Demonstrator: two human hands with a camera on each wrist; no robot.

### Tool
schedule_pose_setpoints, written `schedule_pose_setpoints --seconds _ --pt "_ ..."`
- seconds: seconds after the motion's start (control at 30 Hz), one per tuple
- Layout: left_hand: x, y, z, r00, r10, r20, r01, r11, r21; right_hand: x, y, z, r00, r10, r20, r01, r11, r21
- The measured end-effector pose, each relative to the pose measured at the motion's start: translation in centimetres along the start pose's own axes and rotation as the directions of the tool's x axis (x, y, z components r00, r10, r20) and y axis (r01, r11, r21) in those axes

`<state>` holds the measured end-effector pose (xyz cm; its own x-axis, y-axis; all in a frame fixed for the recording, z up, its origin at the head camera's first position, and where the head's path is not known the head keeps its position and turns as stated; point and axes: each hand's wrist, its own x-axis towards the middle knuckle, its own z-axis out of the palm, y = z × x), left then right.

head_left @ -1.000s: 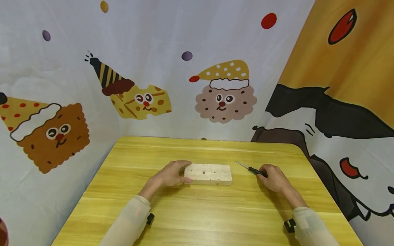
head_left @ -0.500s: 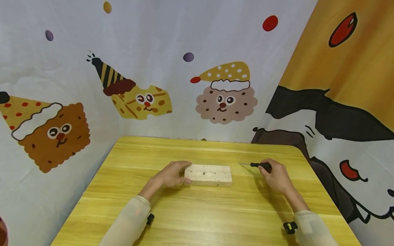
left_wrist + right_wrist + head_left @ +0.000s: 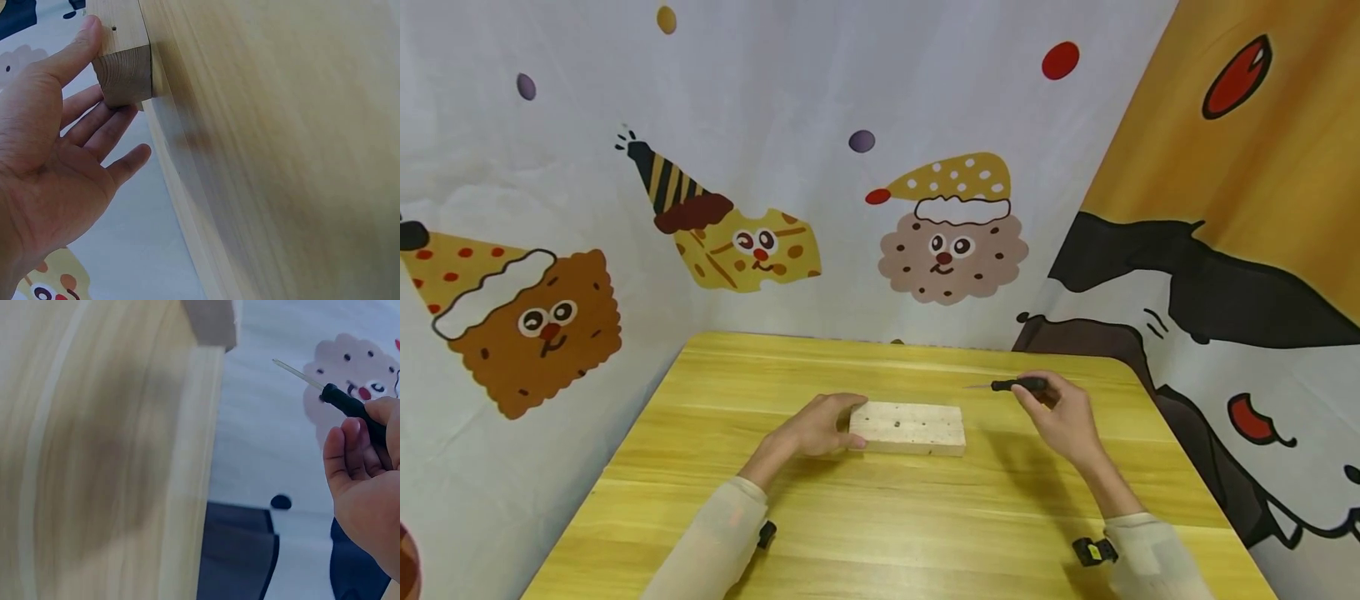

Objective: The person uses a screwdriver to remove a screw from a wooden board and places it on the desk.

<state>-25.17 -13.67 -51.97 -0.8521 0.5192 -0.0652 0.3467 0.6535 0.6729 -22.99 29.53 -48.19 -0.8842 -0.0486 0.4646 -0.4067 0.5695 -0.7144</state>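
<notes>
Your right fingers [image 3: 338,453] grip and partly hide the screwdriver [image 3: 344,403], tip toward the tabletop's [image 3: 850,533] left edge; your left fingers [image 3: 112,131] pinch the block [image 3: 907,427].

Holds a block [image 3: 127,74] by one end on a table [image 3: 269,125] with the left hand [image 3: 59,150], with the thumb [image 3: 75,53] near a small hole [image 3: 114,28] and the little finger [image 3: 130,164] clear of the block, before a cartoon-printed cloth [image 3: 137,225].

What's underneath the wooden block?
The wooden block rests on the yellow table, which is visible in front of it. Its underside and the patch directly beneath are covered, so neither can be seen.
</notes>
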Motion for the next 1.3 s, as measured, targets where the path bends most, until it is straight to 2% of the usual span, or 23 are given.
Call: schedule_pose_setpoints --seconds 0.13,0.2,0.53,0.8,1.3 --pt "0.0 0.0 0.0 1.0 -0.004 0.007 0.004 1.0 0.003 0.2 -1.2 0.7 1.0 0.0 0.03 -0.003 0.995 0.104" --pt "0.0 -0.1 0.0 1.0 0.001 0.006 -0.001 1.0 0.006 0.3 -1.8 1.1 0.999 -0.014 0.049 0.008 0.992 0.122" --pt "0.0 0.1 0.0 1.0 0.004 0.0 -0.004 1.0 0.017 0.8 -3.6 3.6 0.987 -0.103 0.126 0.084 0.985 0.148" --pt "0.1 0.2 0.0 1.0 -0.01 -0.004 0.011 1.0 0.011 1.1 -5.0 5.8 0.971 -0.151 0.186 0.112 0.972 0.205" --pt "0.1 0.2 0.0 1.0 0.001 -0.016 -0.001 1.0 0.02 1.6 -5.8 8.1 0.958 -0.149 0.246 0.089 0.967 0.241"
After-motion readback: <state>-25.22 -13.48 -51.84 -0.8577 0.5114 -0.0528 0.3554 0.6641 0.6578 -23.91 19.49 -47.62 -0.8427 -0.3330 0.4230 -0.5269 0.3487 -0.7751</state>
